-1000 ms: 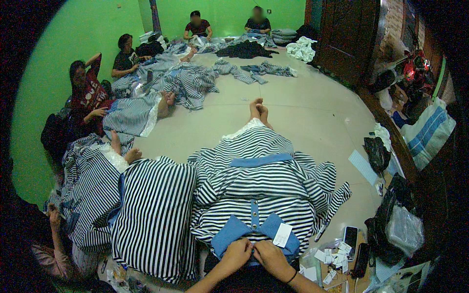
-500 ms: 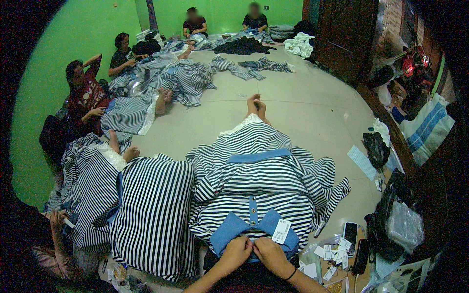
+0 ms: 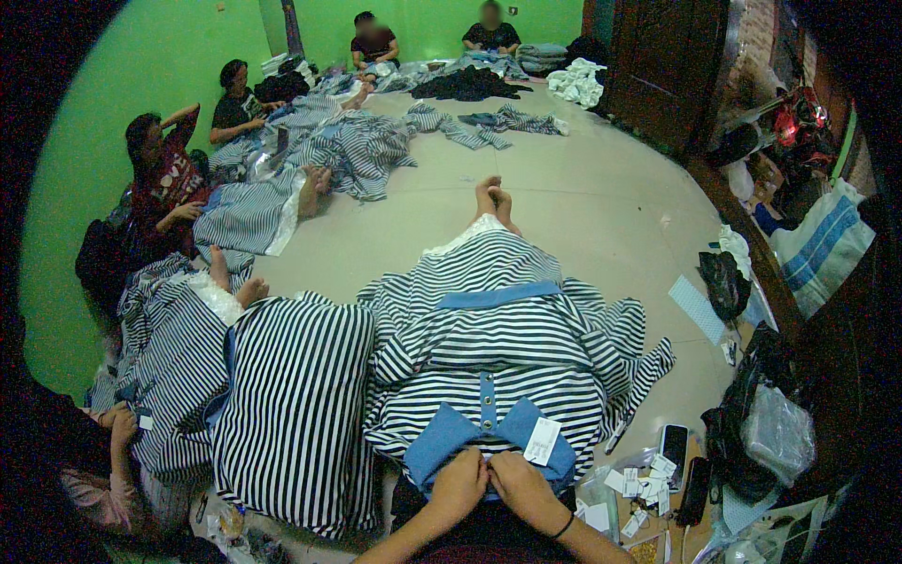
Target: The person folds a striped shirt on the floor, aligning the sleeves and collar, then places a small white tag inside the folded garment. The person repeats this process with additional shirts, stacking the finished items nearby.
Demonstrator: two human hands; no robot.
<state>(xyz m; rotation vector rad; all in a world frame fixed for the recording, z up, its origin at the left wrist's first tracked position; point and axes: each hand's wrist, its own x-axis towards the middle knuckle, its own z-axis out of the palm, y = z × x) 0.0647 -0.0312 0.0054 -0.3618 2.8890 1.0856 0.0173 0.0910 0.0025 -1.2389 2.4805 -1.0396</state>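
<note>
A black-and-white striped shirt point(image 3: 442, 395) with a blue collar lies across my lap. Its blue button strip point(image 3: 487, 402) runs down the middle, and a white tag point(image 3: 542, 441) hangs at the right collar point. My left hand point(image 3: 460, 479) is closed on the collar point(image 3: 440, 444) near its centre. Right beside it, my right hand point(image 3: 515, 479) pinches the same collar; a dark band circles that wrist. Fingertips of both hands nearly meet, and anything small between them is hidden. More striped cloth point(image 3: 493, 249) covers my stretched legs.
A stuffed striped bundle point(image 3: 291, 414) stands at my left, beside a co-worker's hand point(image 3: 119, 423). To my right lie a phone point(image 3: 673, 451), loose white tags point(image 3: 639, 489), a dark pouch point(image 3: 695, 492) and black plastic bags point(image 3: 752, 395). Several people sit along the green walls among striped garments point(image 3: 357, 155).
My hands have shifted slightly up along the collar, still close together. The white tag has tilted a little. The co-worker's hand at the left has moved slightly.
</note>
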